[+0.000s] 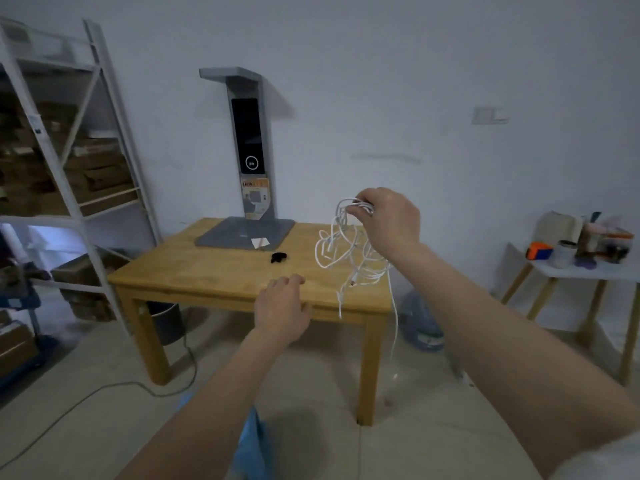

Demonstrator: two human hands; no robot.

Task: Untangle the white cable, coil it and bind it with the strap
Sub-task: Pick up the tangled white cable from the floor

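Head view, white cable [346, 251] dangling from right fingers [360, 209]

The shelf rack [52, 150] runs off the left edge, its boxes blurred; the small black strap [278, 257] on the counter [207, 268] is too tiny to read.

The desk [207, 268] stands in the middle, with the lamp [247, 161] at its back and the strap [278, 257] just in front of the lamp. The cable [346, 247] hangs over the desk's right side — shelves [69, 150] on the left, a small table [588, 268] far right.
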